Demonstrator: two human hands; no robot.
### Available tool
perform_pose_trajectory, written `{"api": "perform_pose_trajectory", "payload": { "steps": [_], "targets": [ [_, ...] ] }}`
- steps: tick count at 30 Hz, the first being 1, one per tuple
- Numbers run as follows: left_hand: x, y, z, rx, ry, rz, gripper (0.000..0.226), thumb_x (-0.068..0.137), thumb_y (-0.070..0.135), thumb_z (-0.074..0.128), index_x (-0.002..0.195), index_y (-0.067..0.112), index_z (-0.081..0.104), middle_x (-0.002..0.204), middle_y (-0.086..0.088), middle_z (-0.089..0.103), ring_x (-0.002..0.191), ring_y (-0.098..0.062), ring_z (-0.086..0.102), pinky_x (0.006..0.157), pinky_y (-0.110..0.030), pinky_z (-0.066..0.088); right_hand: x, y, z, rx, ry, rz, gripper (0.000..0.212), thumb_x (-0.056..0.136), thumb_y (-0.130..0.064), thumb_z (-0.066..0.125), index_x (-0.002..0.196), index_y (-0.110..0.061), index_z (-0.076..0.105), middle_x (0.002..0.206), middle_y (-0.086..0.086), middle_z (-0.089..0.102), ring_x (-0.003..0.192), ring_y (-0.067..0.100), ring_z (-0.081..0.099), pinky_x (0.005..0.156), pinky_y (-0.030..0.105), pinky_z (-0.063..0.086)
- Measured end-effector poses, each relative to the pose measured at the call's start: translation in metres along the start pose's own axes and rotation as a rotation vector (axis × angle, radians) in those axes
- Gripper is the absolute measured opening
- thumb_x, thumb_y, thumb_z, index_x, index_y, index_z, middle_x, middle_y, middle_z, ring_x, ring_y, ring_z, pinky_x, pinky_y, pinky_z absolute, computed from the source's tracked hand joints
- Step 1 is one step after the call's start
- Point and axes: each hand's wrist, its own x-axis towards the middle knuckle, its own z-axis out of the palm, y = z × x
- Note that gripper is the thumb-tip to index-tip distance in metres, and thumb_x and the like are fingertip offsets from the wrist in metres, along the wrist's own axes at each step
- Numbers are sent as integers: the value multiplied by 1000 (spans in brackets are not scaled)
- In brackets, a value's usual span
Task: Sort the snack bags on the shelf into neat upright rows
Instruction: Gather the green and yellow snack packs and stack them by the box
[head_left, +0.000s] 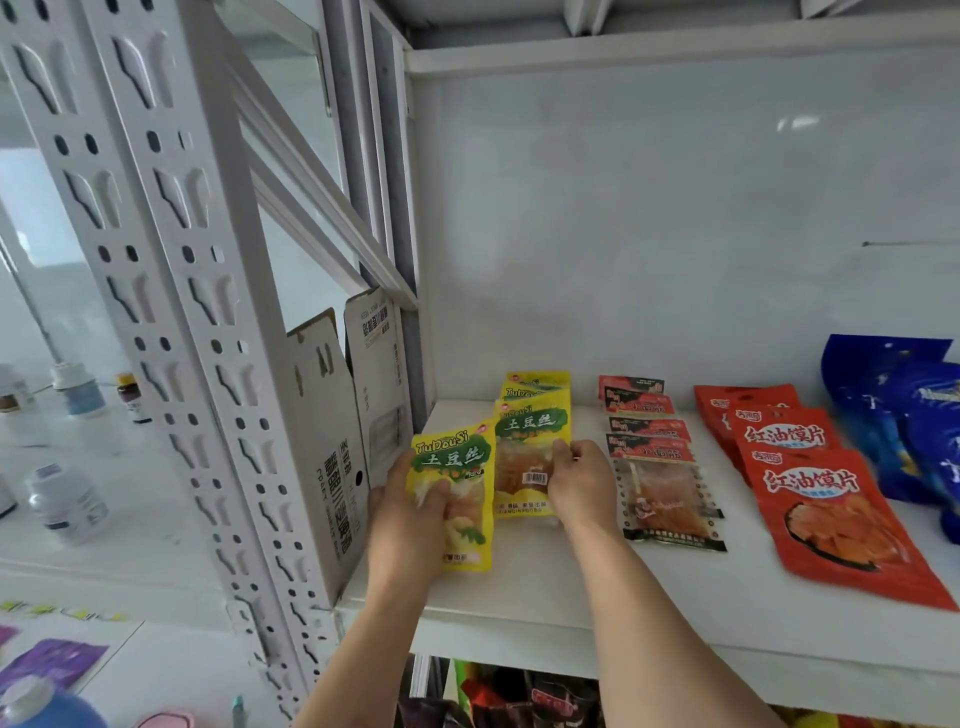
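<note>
My left hand (410, 514) grips a yellow snack bag (457, 467) with green lettering and holds it upright near the shelf's left end. My right hand (579, 478) rests on the front bag of a yellow row (530, 431), fingers curled over its right edge. To the right lies a row of clear-and-red snack bags (654, 457), overlapping front to back. Further right, red bags (810, 499) lie in another overlapping row. Blue bags (893, 415) stand at the far right.
The white shelf board (571, 587) has a white back panel. A folded cardboard box (337, 431) leans at the shelf's left end beside the perforated white upright (208, 332). Bottles (67, 499) stand on a surface to the left. More snack bags (519, 696) fill the shelf below.
</note>
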Motion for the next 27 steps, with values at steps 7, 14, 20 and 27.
{"api": "perform_pose_trajectory", "payload": {
  "steps": [7, 14, 20, 27],
  "targets": [
    [16, -3, 5, 84, -67, 10, 50, 98, 38, 57, 146, 40, 44, 132, -5, 48, 98, -18, 48, 84, -28, 38, 14, 4, 22, -107, 52, 55, 26, 104, -27, 43, 91, -8, 55, 85, 6, 61, 85, 31, 60, 57, 31, 32],
    [22, -3, 9, 85, -109, 18, 44, 98, 31, 59, 141, 36, 52, 130, -6, 46, 96, -23, 56, 89, -33, 49, 19, 2, 31, -193, 69, 124, 29, 101, -22, 45, 112, -1, 62, 118, 20, 60, 96, 35, 62, 71, 31, 41],
    [25, 3, 21, 105, -152, 29, 50, 98, 24, 59, 146, 28, 48, 133, -6, 44, 93, -21, 55, 85, -26, 45, 15, 1, 27, -83, 135, 126, 27, 100, -20, 45, 115, -4, 62, 122, 19, 59, 84, 26, 50, 73, 28, 37],
    [22, 16, 47, 317, -295, 227, 41, 98, 19, 52, 139, 22, 55, 140, -5, 47, 118, -25, 51, 96, -25, 39, 7, 5, 23, -94, 136, 18, 30, 102, -27, 45, 117, -9, 65, 121, 14, 61, 88, 24, 55, 74, 28, 37]
  ]
}}
